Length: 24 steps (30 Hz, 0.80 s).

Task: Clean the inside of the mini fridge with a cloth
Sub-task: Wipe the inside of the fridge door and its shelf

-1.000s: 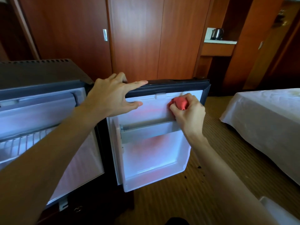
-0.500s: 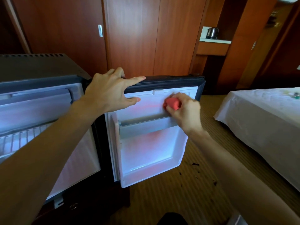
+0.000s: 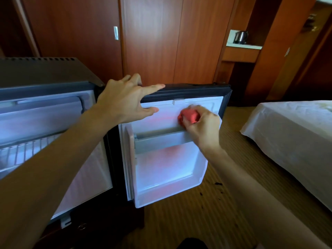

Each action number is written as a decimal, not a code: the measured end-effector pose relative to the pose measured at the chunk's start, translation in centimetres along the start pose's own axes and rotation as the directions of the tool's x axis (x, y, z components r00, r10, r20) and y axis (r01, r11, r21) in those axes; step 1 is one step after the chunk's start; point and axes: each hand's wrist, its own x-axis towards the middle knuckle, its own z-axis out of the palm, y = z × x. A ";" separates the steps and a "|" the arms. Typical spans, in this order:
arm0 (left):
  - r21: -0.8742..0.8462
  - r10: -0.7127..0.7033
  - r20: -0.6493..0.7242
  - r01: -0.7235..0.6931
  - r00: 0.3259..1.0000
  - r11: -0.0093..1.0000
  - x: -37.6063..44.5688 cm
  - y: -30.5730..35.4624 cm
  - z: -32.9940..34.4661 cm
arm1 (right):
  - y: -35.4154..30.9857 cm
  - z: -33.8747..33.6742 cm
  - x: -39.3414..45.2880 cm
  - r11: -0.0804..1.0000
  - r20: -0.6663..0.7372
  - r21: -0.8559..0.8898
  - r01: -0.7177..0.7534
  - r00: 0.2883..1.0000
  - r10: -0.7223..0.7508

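Note:
The black mini fridge [image 3: 45,72] stands at the left with its door [image 3: 206,90] swung wide. The door's white inner liner [image 3: 161,166] faces me and has a grey shelf rail [image 3: 161,139] across it. My left hand [image 3: 125,101] rests on the door's top edge, fingers straight over it and thumb on the liner. My right hand [image 3: 203,126] grips a bunched red cloth [image 3: 188,115] and presses it against the upper liner, just above the rail. A wire shelf [image 3: 27,150] shows inside the cabinet.
A bed with a white sheet [image 3: 291,141] stands close on the right. Dark crumbs [image 3: 218,184] lie on the striped carpet beside the door. Wooden wardrobe doors [image 3: 149,42] fill the back, and a kettle [image 3: 241,37] sits in a niche.
My right hand with the cloth has shifted slightly left and down on the upper liner, then back right. My left hand has stayed on the door's top edge.

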 end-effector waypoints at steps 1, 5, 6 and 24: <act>-0.005 0.000 -0.002 0.000 1.000 1.000 0.0 -0.1 0.0 | -0.6 0.6 -0.6 0.996 0.088 -0.021 0.090 0.992 -0.087; -0.031 -0.007 -0.007 0.007 1.000 0.999 0.0 0.0 -0.1 | -0.4 -0.5 0.7 0.995 0.092 -0.036 0.094 0.992 -0.090; -0.026 -0.004 -0.008 0.004 1.000 1.000 0.0 0.0 0.0 | -0.2 -0.7 1.0 1.000 0.008 -0.016 0.025 1.000 -0.025; -0.018 -0.005 0.017 0.005 1.000 1.000 -0.2 0.0 -0.4 | -2.0 0.0 -0.5 0.974 0.182 -0.099 0.202 0.966 -0.182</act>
